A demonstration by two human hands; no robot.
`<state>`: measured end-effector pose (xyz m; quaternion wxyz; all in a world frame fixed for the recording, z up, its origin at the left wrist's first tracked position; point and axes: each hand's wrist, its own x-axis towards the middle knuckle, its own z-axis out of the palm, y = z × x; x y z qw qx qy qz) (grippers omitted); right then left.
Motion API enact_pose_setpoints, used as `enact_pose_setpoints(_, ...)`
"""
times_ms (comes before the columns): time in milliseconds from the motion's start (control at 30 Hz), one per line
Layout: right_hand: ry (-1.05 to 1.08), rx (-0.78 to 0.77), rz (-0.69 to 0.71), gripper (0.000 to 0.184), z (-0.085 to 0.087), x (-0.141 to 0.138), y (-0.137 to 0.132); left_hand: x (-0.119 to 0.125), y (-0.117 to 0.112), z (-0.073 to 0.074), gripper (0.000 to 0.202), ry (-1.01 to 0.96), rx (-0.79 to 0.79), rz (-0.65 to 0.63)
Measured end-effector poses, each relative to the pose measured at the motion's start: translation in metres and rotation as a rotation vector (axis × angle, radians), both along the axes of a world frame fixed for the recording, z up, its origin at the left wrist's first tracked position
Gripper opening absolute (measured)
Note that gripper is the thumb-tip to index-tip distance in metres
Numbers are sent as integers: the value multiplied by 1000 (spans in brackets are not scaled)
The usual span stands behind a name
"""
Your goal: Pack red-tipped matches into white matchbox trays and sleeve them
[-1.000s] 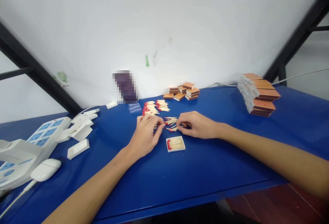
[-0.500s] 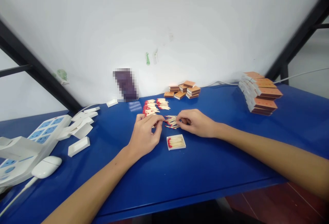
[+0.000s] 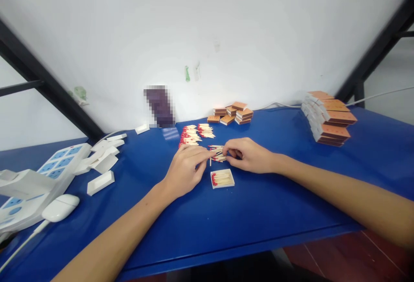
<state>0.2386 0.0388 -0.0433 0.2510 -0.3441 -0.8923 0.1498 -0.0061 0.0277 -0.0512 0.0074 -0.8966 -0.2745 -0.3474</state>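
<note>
1. Blue desk (image 3: 258, 213) stood against white wall (image 3: 258, 36), head view.
2. Loose matches (image 3: 217, 153) lay behind white tray (image 3: 223, 186) holding more.
3. Left hand (image 3: 184, 167): grip spread, at loose matches.
4. Right hand (image 3: 247, 155): opposite side; couldn't tell whether grip pinched any.

Pale matches (image 3: 217, 154) with red heads; white tray (image 3: 223, 186); blue table (image 3: 274, 217); orange matchboxes (image 3: 339, 117) (brown-sided).

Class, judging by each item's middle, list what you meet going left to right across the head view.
White plastic power strip with blue sockets → open white cardboard tray → bare left hand → white matchbox tray of red-tipped wooden matches → bare right hand → stack of orange-and-brown cardboard matchboxes.
</note>
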Motion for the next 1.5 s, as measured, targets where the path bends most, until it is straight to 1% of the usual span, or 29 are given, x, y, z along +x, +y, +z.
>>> enact_pose_setpoints(133,-27,9,31,5,0,2,1,1,1,1,17,101,-43,23)
enact_pose_setpoints(300,-40,13,40,6,0,2,2,2,2,2,20,210,-106,65)
enact_pose_setpoints(533,-55,-17,25,5,4,1,1,4,0,1,22,215,-146,220)
enact_pose_setpoints(700,-56,-7,47,7,2,2,1,5,-1,3,19,219,-173,256)
enact_pose_setpoints(1100,-72,1,20,9,0,1,1,4,0,3,14,220,-220,206)
enact_pose_setpoints(1233,-81,4,22,10,-1,1,1,4,-1,5,14,214,-252,169)
enact_pose_setpoints(1367,-84,-1,53,12,0,3,1,4,0,5,13,202,-286,142)
enact_pose_setpoints(1500,-81,-13,76,12,0,3,1,3,0,5,15,206,-286,129)
